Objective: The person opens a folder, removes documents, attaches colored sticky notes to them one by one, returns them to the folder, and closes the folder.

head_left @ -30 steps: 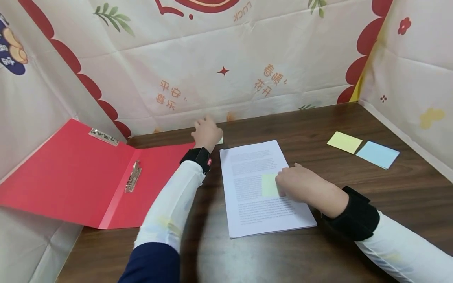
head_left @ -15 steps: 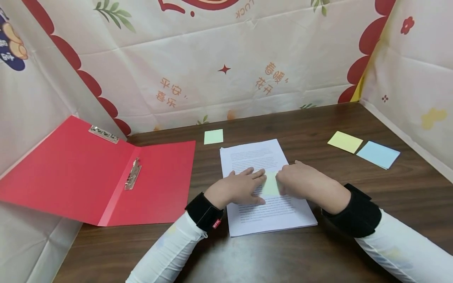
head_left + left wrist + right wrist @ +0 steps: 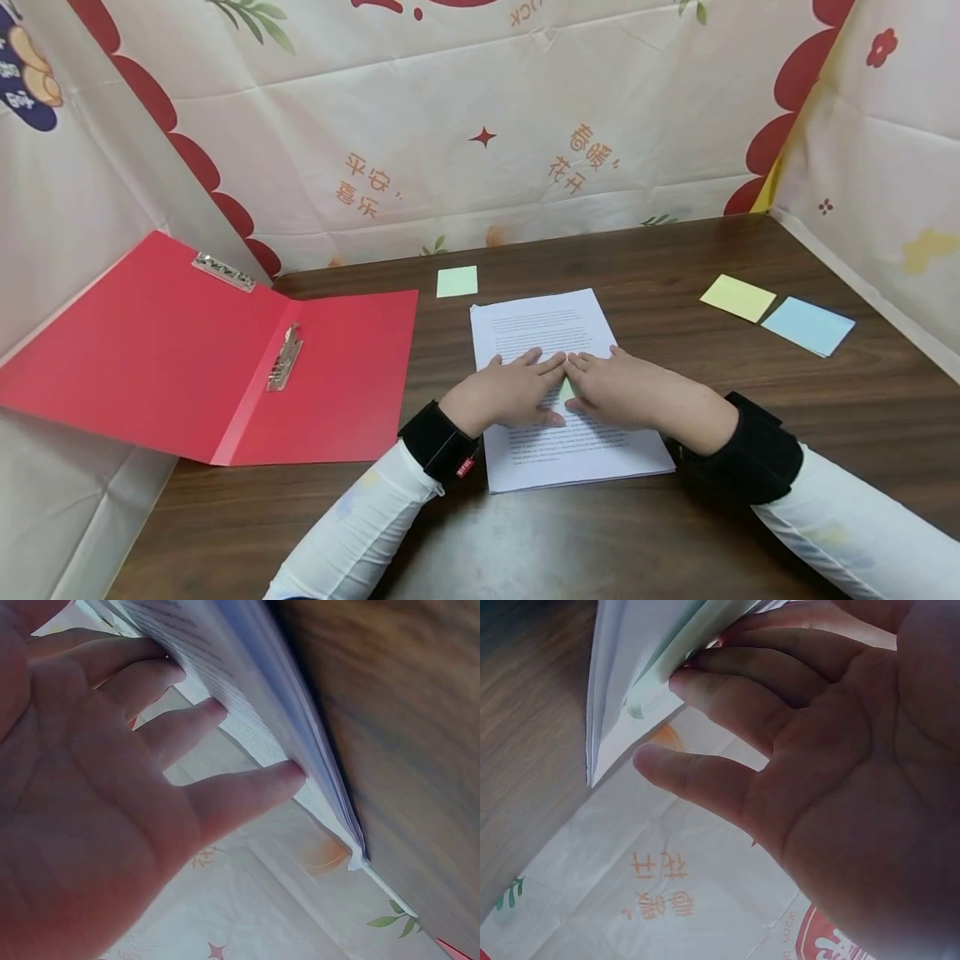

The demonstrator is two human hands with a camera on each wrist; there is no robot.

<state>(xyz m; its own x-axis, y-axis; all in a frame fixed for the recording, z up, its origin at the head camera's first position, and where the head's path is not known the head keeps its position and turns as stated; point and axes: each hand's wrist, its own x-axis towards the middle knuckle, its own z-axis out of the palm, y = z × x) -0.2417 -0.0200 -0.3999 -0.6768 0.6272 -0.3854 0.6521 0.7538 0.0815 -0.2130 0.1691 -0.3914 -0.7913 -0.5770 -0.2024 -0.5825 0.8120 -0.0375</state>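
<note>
A stack of printed paper sheets (image 3: 547, 462) lies on the dark wood table. On its top page is a pale green sticky note (image 3: 567, 390), mostly hidden under my hands in the head view. My left hand (image 3: 510, 392) rests on the page from the left, fingers spread, fingertips touching the paper (image 3: 247, 735). From the right, my right hand (image 3: 630, 387) presses over the sticky note (image 3: 682, 652) with its fingers extended. The fingertips of both hands come together near the middle of the page.
An open red folder (image 3: 352, 375) with a metal clip (image 3: 285, 358) is at the left, its cover leaning on the side cloth. A green note pad (image 3: 457, 282) lies behind the stack. Yellow (image 3: 738, 297) and blue (image 3: 807, 326) pads lie at the right.
My left hand has come from the green pad at the back down onto the page. My right hand has straightened its fingers and shifted left across the sticky note.
</note>
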